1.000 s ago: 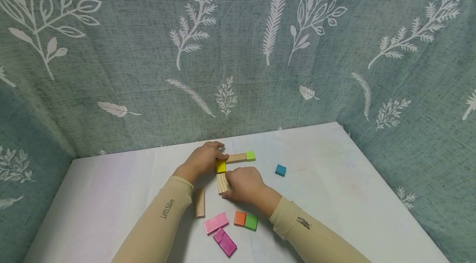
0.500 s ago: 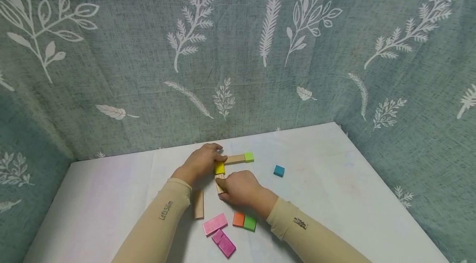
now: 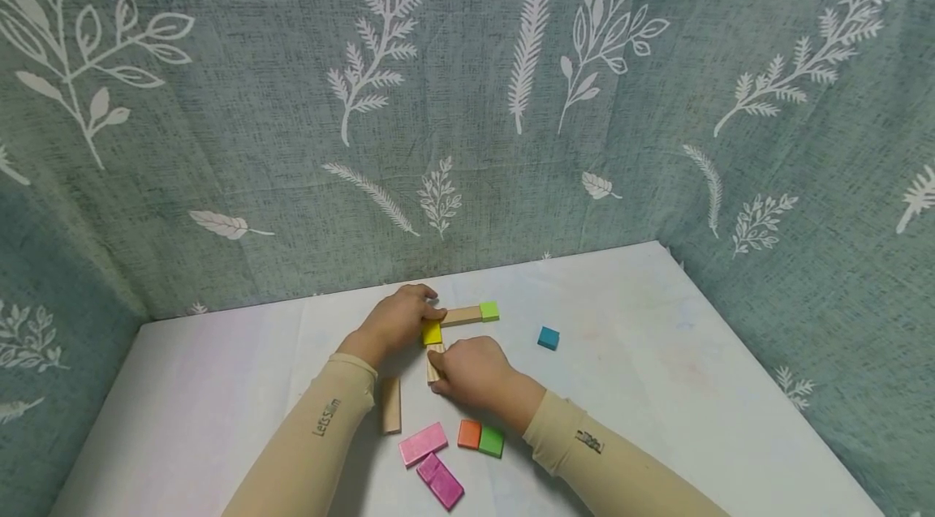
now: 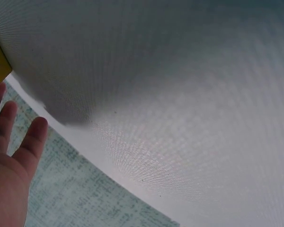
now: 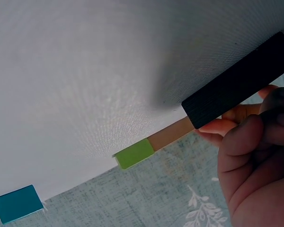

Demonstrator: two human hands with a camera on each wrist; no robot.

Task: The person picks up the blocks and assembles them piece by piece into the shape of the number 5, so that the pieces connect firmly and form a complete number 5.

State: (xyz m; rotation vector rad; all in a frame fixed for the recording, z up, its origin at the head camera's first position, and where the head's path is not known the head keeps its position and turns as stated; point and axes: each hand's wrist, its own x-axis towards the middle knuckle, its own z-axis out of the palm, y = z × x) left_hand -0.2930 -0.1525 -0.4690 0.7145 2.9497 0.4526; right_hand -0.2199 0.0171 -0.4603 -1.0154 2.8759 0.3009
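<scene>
My left hand [image 3: 398, 320] lies at the far end of a yellow block [image 3: 432, 333], its thumb at the block's top edge. In the left wrist view its visible fingers [image 4: 34, 137] are straight and spread beside the yellow corner. A striped wooden block [image 3: 431, 372] sits just on the near side of the yellow one. My right hand [image 3: 475, 369] grips that wooden block from the right, covering part of it. The right wrist view has a long dark block face [image 5: 239, 82] by the right fingers. From the yellow block a thin wooden plank [image 3: 463, 316] runs right to a lime block [image 3: 489, 311].
A teal block [image 3: 549, 338] lies to the right. Nearer are an orange block [image 3: 470, 434] touching a green one [image 3: 492, 442], a pink block [image 3: 423, 444] and magenta blocks [image 3: 441, 482]. Another wooden plank [image 3: 391, 405] lies beside my left sleeve. A leaf-patterned curtain [image 3: 307, 95] surrounds the white table [image 3: 657, 387].
My right hand has shifted slightly left, with a fingertip now over the top of the striped wooden block. That block has straightened a little. My left hand stays at the yellow block.
</scene>
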